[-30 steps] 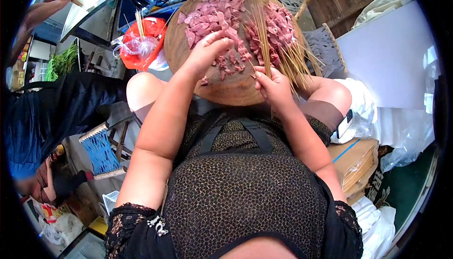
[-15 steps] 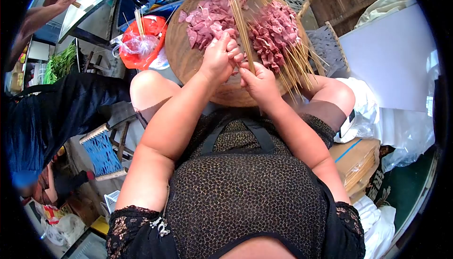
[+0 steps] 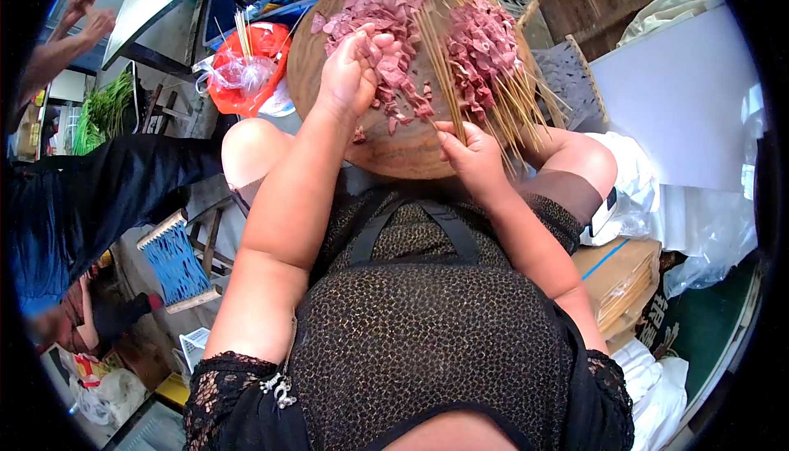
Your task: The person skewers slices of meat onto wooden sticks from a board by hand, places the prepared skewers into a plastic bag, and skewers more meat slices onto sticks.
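The right hand (image 3: 475, 155) is pinching a bundle of thin sticks (image 3: 444, 73) between thumb and fingers, near the lower end. The bundle's long axis is running away from the person, its upper ends leaning left above the round board (image 3: 386, 155). Just right of this grip, the meat-loaded sticks (image 3: 518, 114) are lying with meat at the far ends and bare ends fanning toward the person. Left of and beyond the grip, loose meat (image 3: 386, 7) is spreading in a heap. The left hand (image 3: 349, 73) is hovering over its near side, fingers part-curled; whether they are pinching a piece, I cannot tell.
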A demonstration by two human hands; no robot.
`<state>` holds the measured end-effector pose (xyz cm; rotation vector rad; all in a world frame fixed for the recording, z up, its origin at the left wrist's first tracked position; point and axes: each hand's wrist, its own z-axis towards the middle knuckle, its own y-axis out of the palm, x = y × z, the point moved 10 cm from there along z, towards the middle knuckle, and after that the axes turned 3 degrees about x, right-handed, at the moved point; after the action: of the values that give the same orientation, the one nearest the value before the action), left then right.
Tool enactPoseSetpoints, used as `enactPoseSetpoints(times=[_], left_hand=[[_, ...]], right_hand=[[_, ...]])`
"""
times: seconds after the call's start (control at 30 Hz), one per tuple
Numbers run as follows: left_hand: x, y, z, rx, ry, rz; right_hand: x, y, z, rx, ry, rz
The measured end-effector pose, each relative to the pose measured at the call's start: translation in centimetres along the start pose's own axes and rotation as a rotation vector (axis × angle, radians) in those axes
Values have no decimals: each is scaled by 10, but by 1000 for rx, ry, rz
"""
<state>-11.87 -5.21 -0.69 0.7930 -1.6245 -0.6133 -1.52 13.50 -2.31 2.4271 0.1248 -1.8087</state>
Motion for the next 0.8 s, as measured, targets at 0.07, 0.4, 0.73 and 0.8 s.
enactPoseSetpoints(times=[0.07, 0.4, 0.73, 0.8], left_hand=[[-4, -2, 1, -37, 10, -27], [-6, 21, -12, -62, -57, -130], [-10, 29, -19, -82, -128, -187], [-8, 28, -19, -82, -112, -178]], right_hand=[[-2, 4, -4, -23, -15, -24], [2, 15, -8, -99, 75, 33], [-1, 27, -12, -134, 51, 38], [-1, 31, -12, -144, 47, 39]])
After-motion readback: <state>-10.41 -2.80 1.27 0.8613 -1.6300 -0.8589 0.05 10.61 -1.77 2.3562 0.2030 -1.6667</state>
